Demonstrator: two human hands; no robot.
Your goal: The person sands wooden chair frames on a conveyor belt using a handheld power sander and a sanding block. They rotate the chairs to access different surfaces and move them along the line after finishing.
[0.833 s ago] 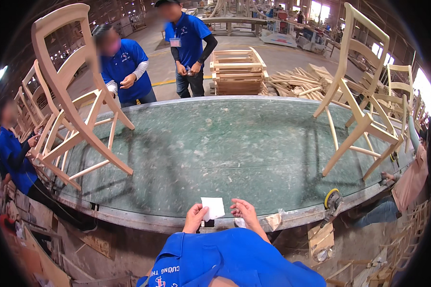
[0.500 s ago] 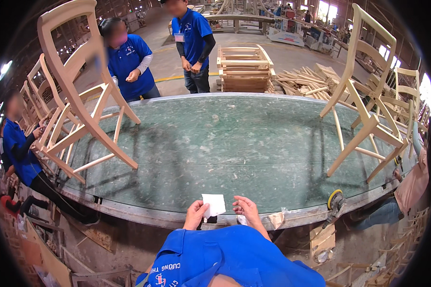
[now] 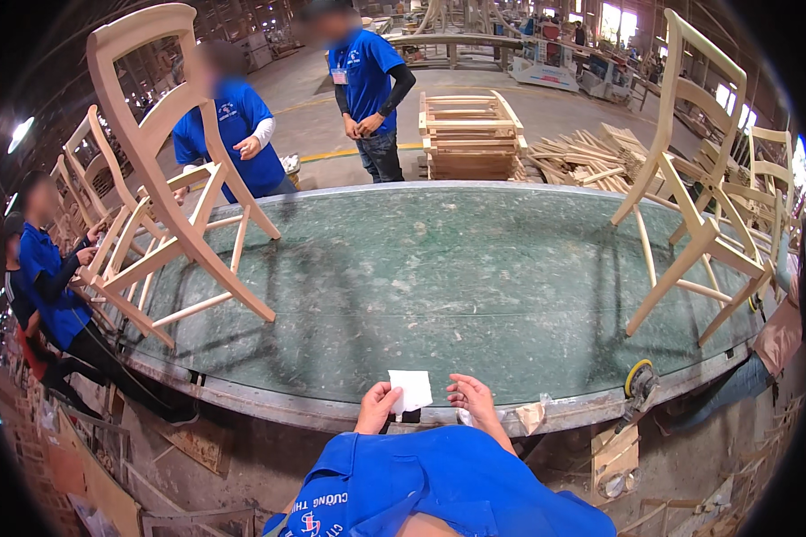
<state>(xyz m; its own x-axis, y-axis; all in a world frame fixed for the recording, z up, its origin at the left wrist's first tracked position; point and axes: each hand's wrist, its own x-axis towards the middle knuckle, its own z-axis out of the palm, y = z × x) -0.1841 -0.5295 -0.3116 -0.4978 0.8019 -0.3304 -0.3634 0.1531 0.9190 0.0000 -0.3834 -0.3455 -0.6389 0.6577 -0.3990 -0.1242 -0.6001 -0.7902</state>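
Note:
At the near edge of the green-topped table (image 3: 448, 304), my left hand (image 3: 378, 407) pinches the left side of a small white sheet of paper (image 3: 412, 390). The paper is roughly square, and its blank face shows. Just to its right is my right hand (image 3: 476, 399), fingers loosely bent and apart, not touching the paper and with nothing visible in them. Beside that hand, a crumpled brownish scrap (image 3: 530, 416) rests on the table's edge.
Unfinished wooden chairs stand on the table at left (image 3: 175, 197) and right (image 3: 690, 201). A sander with a yellow-rimmed disc (image 3: 638, 383) lies at the near right edge. Co-workers in blue shirts (image 3: 367, 76) are across and at left. Stacked wooden frames (image 3: 473, 134) stand beyond.
The whole view has shifted slightly right and down. My left hand still holds the paper; my right hand stays beside it. The far-left co-worker across the table has shifted posture.

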